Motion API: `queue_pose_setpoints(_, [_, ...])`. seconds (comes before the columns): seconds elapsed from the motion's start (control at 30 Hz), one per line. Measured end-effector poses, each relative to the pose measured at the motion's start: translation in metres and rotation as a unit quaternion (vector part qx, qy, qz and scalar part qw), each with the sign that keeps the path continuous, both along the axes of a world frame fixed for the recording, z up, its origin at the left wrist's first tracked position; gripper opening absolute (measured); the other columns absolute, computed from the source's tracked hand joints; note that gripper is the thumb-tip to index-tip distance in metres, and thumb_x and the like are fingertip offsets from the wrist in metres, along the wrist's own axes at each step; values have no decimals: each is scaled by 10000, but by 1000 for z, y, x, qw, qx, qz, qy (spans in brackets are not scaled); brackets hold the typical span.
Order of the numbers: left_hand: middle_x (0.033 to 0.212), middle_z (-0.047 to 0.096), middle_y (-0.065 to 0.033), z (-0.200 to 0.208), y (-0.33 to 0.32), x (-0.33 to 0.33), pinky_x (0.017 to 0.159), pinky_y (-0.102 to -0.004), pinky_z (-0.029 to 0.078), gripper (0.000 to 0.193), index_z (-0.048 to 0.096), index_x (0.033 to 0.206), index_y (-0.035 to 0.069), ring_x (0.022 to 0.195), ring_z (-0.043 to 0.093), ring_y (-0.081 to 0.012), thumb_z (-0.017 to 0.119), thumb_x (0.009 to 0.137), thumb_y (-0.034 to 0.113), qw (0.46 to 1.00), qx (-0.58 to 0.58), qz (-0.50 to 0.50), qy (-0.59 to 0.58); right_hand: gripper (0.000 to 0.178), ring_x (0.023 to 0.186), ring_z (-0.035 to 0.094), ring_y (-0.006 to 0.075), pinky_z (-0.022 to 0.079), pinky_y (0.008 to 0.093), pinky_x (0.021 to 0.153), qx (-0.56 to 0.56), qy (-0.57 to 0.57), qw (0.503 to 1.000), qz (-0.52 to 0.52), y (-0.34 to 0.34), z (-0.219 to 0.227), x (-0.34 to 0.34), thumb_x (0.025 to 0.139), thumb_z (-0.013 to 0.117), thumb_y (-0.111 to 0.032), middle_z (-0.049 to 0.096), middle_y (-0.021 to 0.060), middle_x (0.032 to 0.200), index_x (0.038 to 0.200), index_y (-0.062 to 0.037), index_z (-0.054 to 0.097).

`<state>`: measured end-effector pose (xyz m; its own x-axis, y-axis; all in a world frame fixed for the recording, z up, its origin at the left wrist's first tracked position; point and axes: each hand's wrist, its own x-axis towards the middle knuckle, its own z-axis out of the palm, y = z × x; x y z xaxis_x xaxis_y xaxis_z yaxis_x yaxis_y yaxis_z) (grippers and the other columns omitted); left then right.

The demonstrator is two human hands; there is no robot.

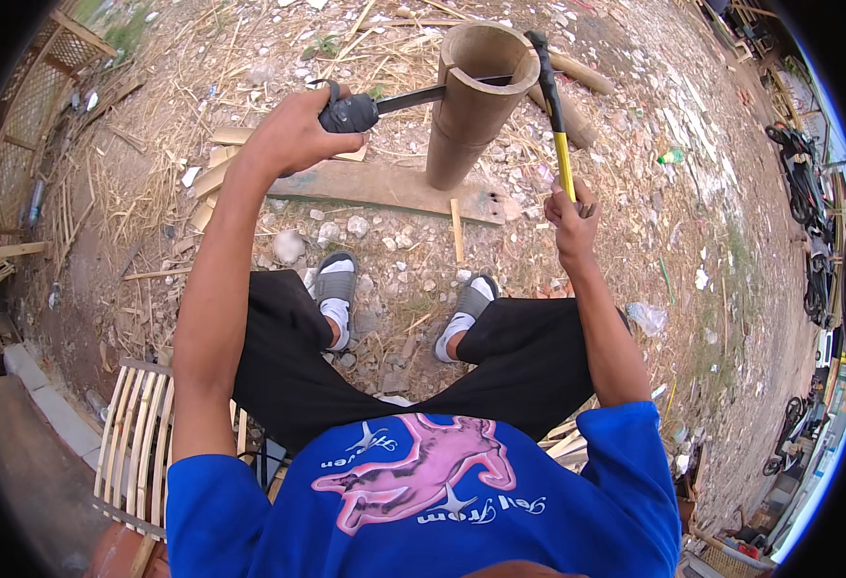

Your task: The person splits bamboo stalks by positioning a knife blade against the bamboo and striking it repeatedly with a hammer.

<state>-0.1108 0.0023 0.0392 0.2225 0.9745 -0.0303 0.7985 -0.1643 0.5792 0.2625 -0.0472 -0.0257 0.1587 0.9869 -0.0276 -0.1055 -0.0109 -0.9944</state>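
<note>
L hand (293, 133), fingers closed, grips knife (365, 110) w/ blade (411, 99) in top of bamboo tube (457, 144); R hand (574, 226), fingers curled, holds hammer (558, 125).

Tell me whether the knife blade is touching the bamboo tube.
Touching: the head view shows the knife blade running into the wall of the bamboo tube, with dark metal visible inside the hollow.

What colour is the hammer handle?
The hammer handle is yellow, black near its top; the head view shows it.
</note>
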Motion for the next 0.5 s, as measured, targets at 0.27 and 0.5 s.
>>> queue_pose_setpoints(0.27, [975,685,-176,-1,1,-12,802,-369,510,661,614,1189,-4,873,664,-294,778,684,389,1000,-21,19,8,207,501,332,38,241,216,454,30,-41,999,-17,19,77,-40,904,657,-175,404,-38,597,880,-5,541])
queue_pose_setpoints(0.5, [965,685,-179,-4,0,-10,790,-379,509,655,617,1176,7,867,668,-303,770,682,408,1000,1,-5,16,195,507,341,50,264,221,468,100,-61,993,-21,6,14,-21,921,615,-142,443,-22,592,942,47,575])
